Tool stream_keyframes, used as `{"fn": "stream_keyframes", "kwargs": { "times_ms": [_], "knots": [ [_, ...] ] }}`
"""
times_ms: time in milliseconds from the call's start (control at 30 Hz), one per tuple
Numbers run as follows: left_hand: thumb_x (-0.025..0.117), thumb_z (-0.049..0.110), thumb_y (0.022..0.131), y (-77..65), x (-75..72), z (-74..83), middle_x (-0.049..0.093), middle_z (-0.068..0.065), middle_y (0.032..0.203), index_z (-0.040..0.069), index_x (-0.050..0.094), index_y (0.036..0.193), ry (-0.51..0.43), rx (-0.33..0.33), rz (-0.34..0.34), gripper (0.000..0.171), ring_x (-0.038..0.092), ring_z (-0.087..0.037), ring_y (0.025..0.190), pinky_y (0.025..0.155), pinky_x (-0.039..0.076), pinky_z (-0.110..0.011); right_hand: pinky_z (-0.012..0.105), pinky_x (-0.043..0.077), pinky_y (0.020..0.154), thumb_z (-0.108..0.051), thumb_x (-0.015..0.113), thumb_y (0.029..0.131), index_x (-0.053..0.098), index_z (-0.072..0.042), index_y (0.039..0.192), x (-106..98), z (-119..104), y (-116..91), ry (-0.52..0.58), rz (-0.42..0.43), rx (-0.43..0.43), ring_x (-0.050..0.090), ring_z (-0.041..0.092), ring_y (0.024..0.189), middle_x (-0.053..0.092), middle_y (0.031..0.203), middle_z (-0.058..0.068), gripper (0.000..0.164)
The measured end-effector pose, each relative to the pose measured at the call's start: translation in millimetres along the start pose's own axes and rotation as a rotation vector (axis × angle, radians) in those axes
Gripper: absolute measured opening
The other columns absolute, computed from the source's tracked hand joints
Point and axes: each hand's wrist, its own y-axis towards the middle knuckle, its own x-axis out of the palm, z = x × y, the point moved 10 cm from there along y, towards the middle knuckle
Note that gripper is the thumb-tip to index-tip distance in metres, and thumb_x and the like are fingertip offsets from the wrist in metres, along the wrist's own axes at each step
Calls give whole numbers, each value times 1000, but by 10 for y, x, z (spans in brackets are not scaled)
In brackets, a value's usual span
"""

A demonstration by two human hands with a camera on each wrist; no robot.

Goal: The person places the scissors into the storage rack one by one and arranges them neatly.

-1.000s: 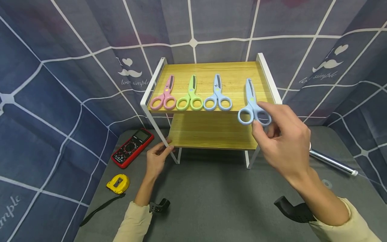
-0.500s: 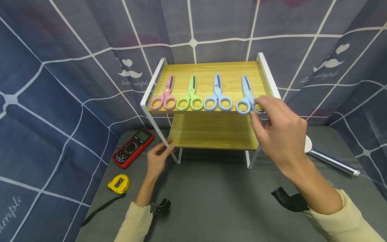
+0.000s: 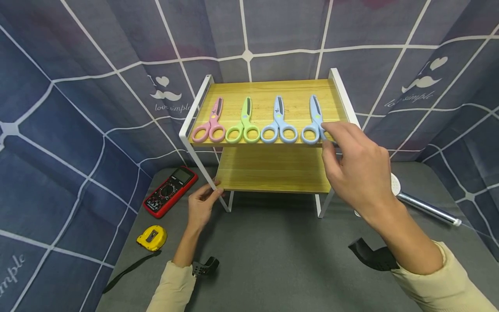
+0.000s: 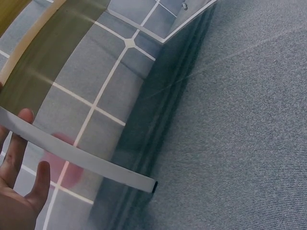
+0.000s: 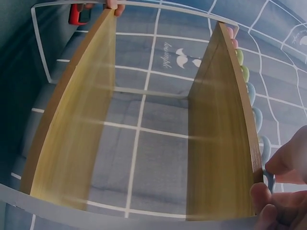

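Observation:
A two-tier rack with wooden shelves (image 3: 234, 90) and a white metal frame (image 3: 201, 162) stands in the middle of the head view. Along the front of its top shelf lie pink scissors (image 3: 214, 121), green scissors (image 3: 245, 121) and light-blue scissors (image 3: 278, 120), blades pointing back. To their right is a second light-blue pair of scissors (image 3: 315, 113). My right hand (image 3: 360, 169) pinches that pair's right finger loop, which it partly hides; the right wrist view has the fingertips at the shelf edge. At the lower shelf, my left hand (image 3: 200, 208) grips the rack's left leg (image 4: 96, 165).
Left of the rack lie a red multimeter (image 3: 170, 191) and a yellow tape measure (image 3: 152, 238) with a black strap (image 3: 130, 272). On the right rests a chrome-handled shower head (image 3: 426, 208), partly behind my right hand. A tile-patterned curtain (image 3: 288, 26) stands behind.
My right hand has lowered the second light-blue scissors onto the top shelf and slid them back and left, level with the others. My left hand stays on the leg.

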Motion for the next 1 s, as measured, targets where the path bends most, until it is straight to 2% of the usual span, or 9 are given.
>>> {"fn": "stream_keyframes", "kwargs": {
  "times_ms": [233,467,533,700,867,1000],
  "knots": [
    [71,-6,87,-1,14,6,70,-17,108,-12,67,111,-15,1,-6,24,70,-14,76,78,56,-25,50,44,49,-4,58,91,69,-4,119,-6,2,-10,3,15,1,66,28,74,68,113,13,30],
    [70,-7,88,-22,6,2,67,-22,116,-12,66,112,-18,1,-7,25,71,-22,77,79,56,-26,45,43,49,-5,60,91,70,-4,117,6,7,-43,31,21,12,63,25,67,66,118,15,29],
    [69,-7,88,-29,5,-15,69,-15,116,-12,66,115,-47,-11,-11,27,71,-21,77,80,56,-26,41,42,48,-6,60,90,71,-3,116,-4,-3,-63,44,28,13,59,22,62,65,120,17,29],
    [69,-3,90,-41,-22,-64,73,-1,95,-9,64,122,-76,-56,-4,34,70,-20,78,81,55,-26,33,36,44,-7,58,88,72,-2,113,-46,-55,-127,77,59,0,50,13,55,65,121,16,29],
    [70,-1,90,-49,-29,-66,73,-9,93,-7,64,125,-64,-69,-3,36,71,-27,82,82,55,-26,34,38,45,-7,59,88,71,-3,113,-18,-99,-182,72,29,-42,51,13,58,65,121,14,28],
    [69,-2,90,-47,-32,-57,73,-11,95,-8,63,124,-68,-55,-4,35,71,-22,80,81,55,-26,36,40,45,-7,61,88,70,-5,117,37,-127,-205,73,1,-76,54,15,62,64,123,14,30]
  ]
}}
